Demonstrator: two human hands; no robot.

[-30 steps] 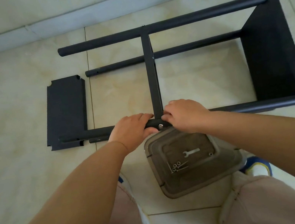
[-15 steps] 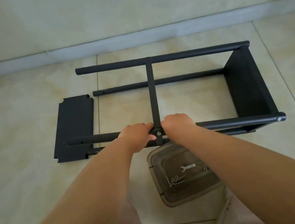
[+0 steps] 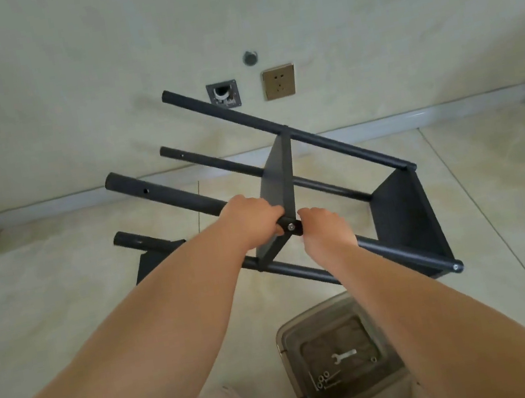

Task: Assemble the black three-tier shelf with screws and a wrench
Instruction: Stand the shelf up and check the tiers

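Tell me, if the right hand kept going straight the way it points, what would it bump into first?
Probably the middle shelf panel just ahead of the right hand, which grips the near pole; depth is hard to judge.

A home room: tiled floor (image 3: 46, 304), wall socket (image 3: 279, 81)

Wall (image 3: 60, 76): pale, plain, with a light baseboard (image 3: 380, 125).
Fittings: brass socket (image 3: 279, 81), grey plate (image 3: 224, 94), round cap (image 3: 250, 58).
Floor (image 3: 46, 304): glossy beige marbled tiles.
Light: soft, even.
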